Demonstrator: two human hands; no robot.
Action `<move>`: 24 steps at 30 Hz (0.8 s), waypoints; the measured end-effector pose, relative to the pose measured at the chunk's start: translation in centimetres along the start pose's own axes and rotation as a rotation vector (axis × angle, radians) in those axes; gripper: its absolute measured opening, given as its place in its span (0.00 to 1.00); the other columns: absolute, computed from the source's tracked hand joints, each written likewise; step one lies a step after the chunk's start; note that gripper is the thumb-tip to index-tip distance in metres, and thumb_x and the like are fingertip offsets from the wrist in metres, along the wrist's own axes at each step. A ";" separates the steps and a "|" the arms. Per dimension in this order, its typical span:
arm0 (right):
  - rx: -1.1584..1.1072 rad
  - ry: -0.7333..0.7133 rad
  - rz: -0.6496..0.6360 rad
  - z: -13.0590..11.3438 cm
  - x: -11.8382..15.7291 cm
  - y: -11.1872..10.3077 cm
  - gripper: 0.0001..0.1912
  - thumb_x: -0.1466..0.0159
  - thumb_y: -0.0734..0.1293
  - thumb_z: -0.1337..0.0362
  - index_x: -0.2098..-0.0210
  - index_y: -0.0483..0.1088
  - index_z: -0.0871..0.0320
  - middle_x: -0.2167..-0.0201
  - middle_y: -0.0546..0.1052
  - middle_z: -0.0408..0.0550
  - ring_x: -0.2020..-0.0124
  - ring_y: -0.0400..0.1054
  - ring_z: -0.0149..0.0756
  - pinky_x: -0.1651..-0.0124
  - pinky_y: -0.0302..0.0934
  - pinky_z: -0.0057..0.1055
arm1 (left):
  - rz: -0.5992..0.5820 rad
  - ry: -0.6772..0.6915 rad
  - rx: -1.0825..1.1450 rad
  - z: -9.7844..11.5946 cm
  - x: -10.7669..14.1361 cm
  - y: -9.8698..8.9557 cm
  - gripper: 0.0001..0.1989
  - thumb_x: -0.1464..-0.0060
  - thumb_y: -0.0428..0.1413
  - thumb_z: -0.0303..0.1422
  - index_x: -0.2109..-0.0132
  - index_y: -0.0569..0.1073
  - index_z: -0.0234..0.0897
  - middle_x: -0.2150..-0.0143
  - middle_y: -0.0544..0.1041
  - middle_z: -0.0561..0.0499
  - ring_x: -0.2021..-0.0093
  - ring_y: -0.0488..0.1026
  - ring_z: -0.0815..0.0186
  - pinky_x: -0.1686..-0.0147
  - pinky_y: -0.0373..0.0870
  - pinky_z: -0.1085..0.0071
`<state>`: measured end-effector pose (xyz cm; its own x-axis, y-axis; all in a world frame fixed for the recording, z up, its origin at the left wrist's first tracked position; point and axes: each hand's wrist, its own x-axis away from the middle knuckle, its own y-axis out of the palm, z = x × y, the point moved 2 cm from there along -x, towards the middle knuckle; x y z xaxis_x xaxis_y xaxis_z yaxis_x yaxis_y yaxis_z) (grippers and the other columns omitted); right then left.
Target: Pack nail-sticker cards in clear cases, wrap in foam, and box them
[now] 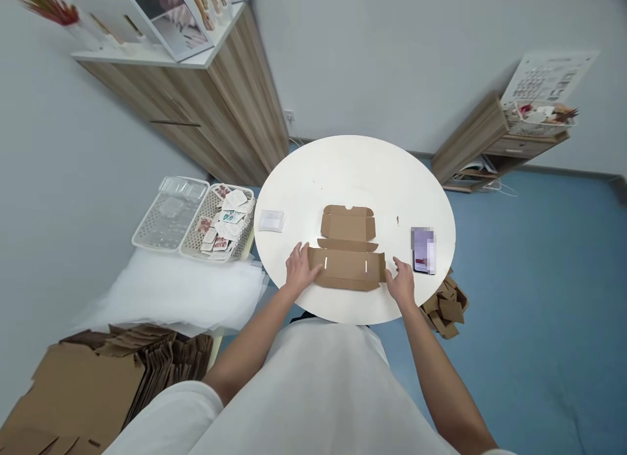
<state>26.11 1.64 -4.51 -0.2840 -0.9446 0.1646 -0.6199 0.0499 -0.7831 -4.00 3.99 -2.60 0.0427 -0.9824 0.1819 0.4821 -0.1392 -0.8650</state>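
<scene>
An unfolded brown cardboard box (345, 262) lies flat on the round white table (353, 168) in front of me. Two narrow slots show in its near panel, and its notched lid panel points away from me. My left hand (300, 269) rests at the box's left side flap, fingers spread, thumb over the cardboard. At the right side flap is my right hand (400, 280), its fingers apart and touching or very near the edge. Neither hand is closed on anything. A phone (424, 251), partly blurred, lies right of my right hand.
Left on the table is a small clear packet (272, 220). White baskets (196, 230) with packets, white padding sheets (186, 288) and stacked flat cardboard (83, 390) stand at the left. Folded cardboard pieces (447, 308) sit below the table's right edge. A wooden cabinet (235, 96) stands behind.
</scene>
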 end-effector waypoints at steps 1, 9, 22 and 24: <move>0.025 -0.025 0.005 -0.1 -0.7 -0.1 0.27 0.45 0.58 0.60 0.46 0.60 0.61 0.52 0.65 0.57 0.53 0.61 0.44 0.51 0.57 0.40 | -0.004 0.074 -0.054 0.5 0.6 0.0 0.37 0.56 0.56 0.46 0.41 0.55 0.37 0.39 0.54 0.38 0.40 0.52 0.51 0.47 0.54 0.56; 0.011 -0.109 -0.201 -3.7 -7.6 0.9 0.28 0.44 0.59 0.56 0.44 0.57 0.58 0.49 0.64 0.55 0.47 0.57 0.44 0.47 0.52 0.40 | -0.265 0.443 -0.278 2.9 3.6 2.3 0.37 0.63 0.60 0.49 0.46 0.62 0.40 0.42 0.59 0.42 0.39 0.47 0.49 0.44 0.41 0.49; -0.226 0.098 -0.210 -2.3 -12.7 4.7 0.18 0.44 0.58 0.61 0.58 0.69 0.61 0.64 0.75 0.50 0.68 0.68 0.34 0.64 0.60 0.30 | -0.355 0.415 -0.329 3.1 2.7 5.2 0.22 0.53 0.49 0.26 0.49 0.62 0.39 0.47 0.63 0.43 0.50 0.63 0.57 0.45 0.41 0.51; -0.222 0.099 -0.228 -2.4 -12.5 4.9 0.17 0.44 0.57 0.63 0.59 0.70 0.61 0.66 0.75 0.50 0.71 0.68 0.33 0.66 0.59 0.29 | -0.366 0.416 -0.333 3.0 2.6 5.3 0.22 0.54 0.49 0.25 0.49 0.63 0.39 0.47 0.63 0.43 0.49 0.63 0.57 0.45 0.42 0.52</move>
<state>24.89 14.49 -8.94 -0.1829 -0.9040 0.3865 -0.8169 -0.0789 -0.5713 1.30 1.03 -5.32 -0.4478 -0.8212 0.3538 0.1011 -0.4397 -0.8925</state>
